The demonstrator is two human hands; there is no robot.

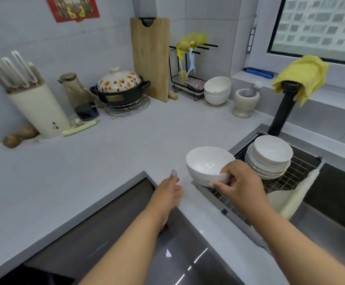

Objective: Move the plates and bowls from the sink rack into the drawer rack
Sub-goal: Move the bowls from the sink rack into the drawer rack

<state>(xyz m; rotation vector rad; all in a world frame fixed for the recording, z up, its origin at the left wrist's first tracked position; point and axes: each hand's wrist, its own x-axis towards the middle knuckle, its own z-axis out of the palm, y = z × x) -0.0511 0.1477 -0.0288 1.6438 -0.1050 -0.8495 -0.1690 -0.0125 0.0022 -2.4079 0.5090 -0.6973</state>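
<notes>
My right hand (239, 182) grips a white bowl (206, 163) by its near rim and holds it tilted above the left end of the sink rack (290, 177). A stack of white plates with a bowl on top (270, 157) rests on that wire rack. To the left of the held bowl, my left hand (168, 194) hovers over the counter edge, fingers loosely apart, holding nothing. No drawer rack shows in this view.
A dark cooktop (110, 233) sits at the near left. A black faucet (284, 103) draped with a yellow cloth stands behind the sink. At the back of the grey counter are stacked bowls (216, 91), a mortar (245, 101), a clay pot (120, 89), a cutting board (151, 58) and a knife block (38, 108).
</notes>
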